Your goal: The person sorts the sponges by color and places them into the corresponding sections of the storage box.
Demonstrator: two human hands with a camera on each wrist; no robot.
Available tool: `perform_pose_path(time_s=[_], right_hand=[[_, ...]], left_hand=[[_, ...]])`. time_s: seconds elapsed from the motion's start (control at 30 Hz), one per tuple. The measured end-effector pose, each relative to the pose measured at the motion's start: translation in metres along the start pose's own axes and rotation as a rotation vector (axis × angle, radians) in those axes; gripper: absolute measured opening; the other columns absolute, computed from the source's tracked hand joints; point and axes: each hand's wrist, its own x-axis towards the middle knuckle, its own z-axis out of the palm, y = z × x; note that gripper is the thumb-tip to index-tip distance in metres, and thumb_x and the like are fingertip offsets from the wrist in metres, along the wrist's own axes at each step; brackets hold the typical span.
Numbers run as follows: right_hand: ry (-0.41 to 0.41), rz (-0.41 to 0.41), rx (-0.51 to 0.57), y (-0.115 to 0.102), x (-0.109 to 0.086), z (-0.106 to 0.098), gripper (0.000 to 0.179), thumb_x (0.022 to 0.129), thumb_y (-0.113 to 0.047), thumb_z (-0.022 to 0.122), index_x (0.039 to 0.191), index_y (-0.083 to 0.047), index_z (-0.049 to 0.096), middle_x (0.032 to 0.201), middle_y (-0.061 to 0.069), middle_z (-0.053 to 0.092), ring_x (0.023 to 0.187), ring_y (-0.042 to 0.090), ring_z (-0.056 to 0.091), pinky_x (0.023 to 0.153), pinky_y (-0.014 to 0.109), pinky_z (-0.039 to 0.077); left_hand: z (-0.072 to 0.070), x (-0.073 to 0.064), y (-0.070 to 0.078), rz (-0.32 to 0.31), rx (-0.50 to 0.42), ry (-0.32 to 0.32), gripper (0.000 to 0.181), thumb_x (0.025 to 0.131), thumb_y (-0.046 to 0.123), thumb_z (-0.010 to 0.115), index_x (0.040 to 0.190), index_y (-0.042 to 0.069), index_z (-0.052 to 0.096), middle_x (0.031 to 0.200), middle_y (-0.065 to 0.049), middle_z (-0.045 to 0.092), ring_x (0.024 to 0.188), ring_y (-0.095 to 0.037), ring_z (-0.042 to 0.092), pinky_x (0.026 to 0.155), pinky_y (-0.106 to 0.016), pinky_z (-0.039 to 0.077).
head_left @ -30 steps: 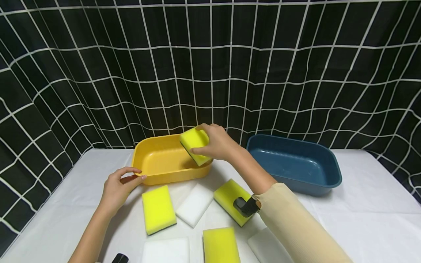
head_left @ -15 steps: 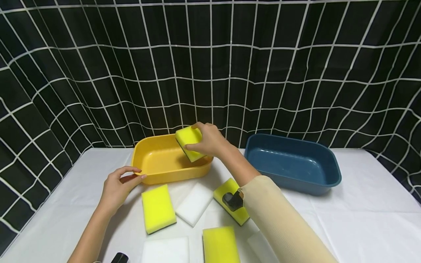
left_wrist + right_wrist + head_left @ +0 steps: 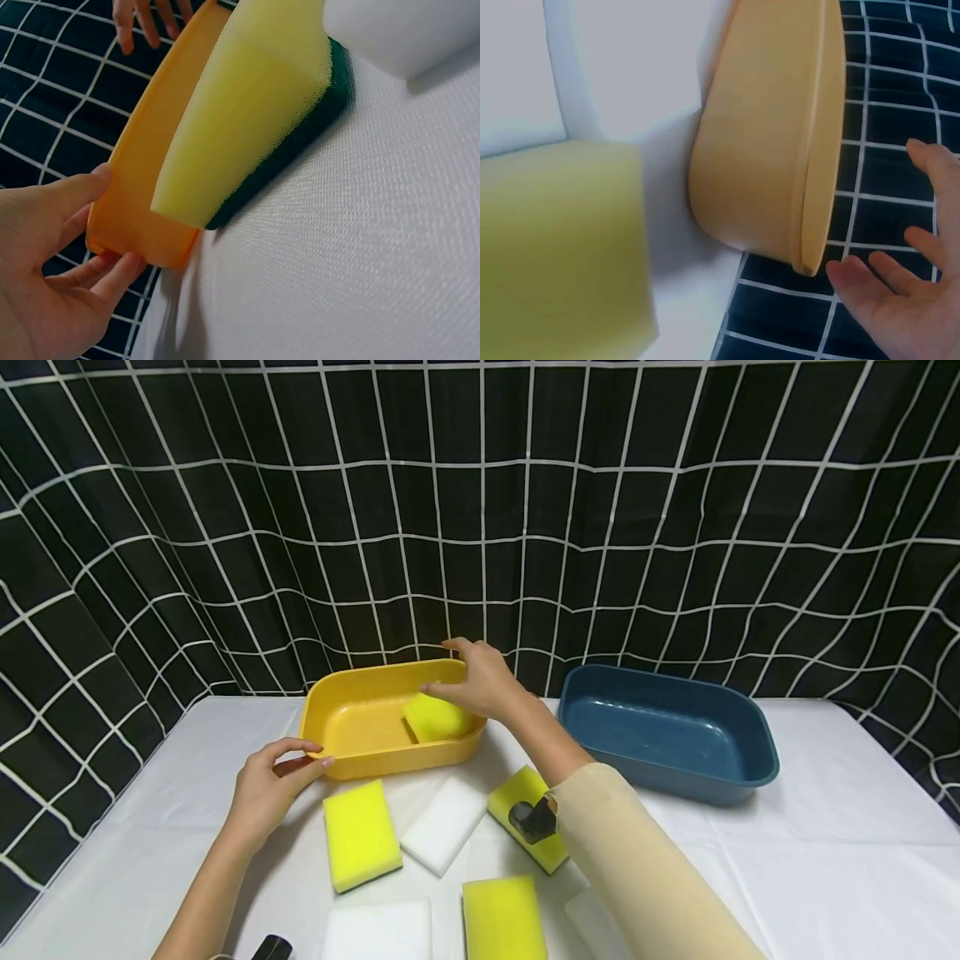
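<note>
A yellow sponge is inside the yellow plastic basin, at its right end. Just above it is my right hand, fingers and thumb spread apart, holding nothing. In the right wrist view that hand shows spread fingers beside the basin's wall. My left hand grips the basin's left corner, its thumb and fingertips on the rim. The left wrist view shows this hand at the orange-looking basin wall, with a yellow sponge with a green scouring side close by.
A dark blue basin stands to the right. In front lie yellow sponges and white sponges on the white cloth. A black gridded curtain hangs behind.
My right hand has moved slightly left, then let go of the yellow sponge, which has dropped into the yellow basin. My left hand has stayed at the basin's corner.
</note>
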Motion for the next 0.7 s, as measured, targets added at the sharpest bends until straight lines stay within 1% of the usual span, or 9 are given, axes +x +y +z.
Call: perform_pose_path(time_s=[0.27, 0.43, 0.5, 0.7], right_hand=[[0.021, -0.015, 0.057, 0.01, -0.01, -0.006, 0.075, 0.096, -0.035, 0.077, 0.157, -0.005, 0.045, 0.152, 0.026, 0.052, 0.138, 0.04, 0.053, 0.11, 0.049, 0.052], [0.026, -0.028, 0.055, 0.018, -0.02, -0.007, 0.074, 0.097, -0.035, 0.076, 0.158, -0.005, 0.045, 0.151, 0.024, 0.054, 0.122, 0.039, 0.061, 0.099, 0.045, 0.057], [0.033, -0.043, 0.058, 0.021, -0.024, -0.008, 0.073, 0.097, -0.034, 0.076, 0.157, -0.004, 0.046, 0.151, 0.023, 0.054, 0.119, 0.04, 0.063, 0.097, 0.046, 0.058], [0.047, -0.075, 0.082, 0.026, -0.039, -0.012, 0.072, 0.097, -0.03, 0.076, 0.157, -0.004, 0.046, 0.156, 0.022, 0.051, 0.124, 0.043, 0.063, 0.101, 0.049, 0.057]], left_hand=[[0.0, 0.0, 0.0, 0.006, -0.002, 0.003, 0.039, 0.098, 0.025, 0.078, 0.127, 0.0, 0.068, 0.144, -0.019, 0.058, 0.13, -0.036, 0.065, 0.085, -0.007, 0.046], [0.0, -0.001, 0.0, 0.002, -0.004, 0.002, 0.04, 0.098, 0.024, 0.077, 0.128, 0.0, 0.068, 0.145, -0.019, 0.058, 0.13, -0.036, 0.064, 0.085, -0.007, 0.046], [0.0, 0.0, 0.0, 0.002, -0.004, 0.001, 0.039, 0.098, 0.024, 0.077, 0.128, 0.0, 0.068, 0.145, -0.019, 0.058, 0.13, -0.036, 0.064, 0.085, -0.007, 0.046], [0.001, -0.001, 0.001, -0.002, -0.005, 0.002, 0.039, 0.099, 0.023, 0.077, 0.128, 0.0, 0.068, 0.145, -0.019, 0.058, 0.13, -0.037, 0.064, 0.084, -0.007, 0.046]])
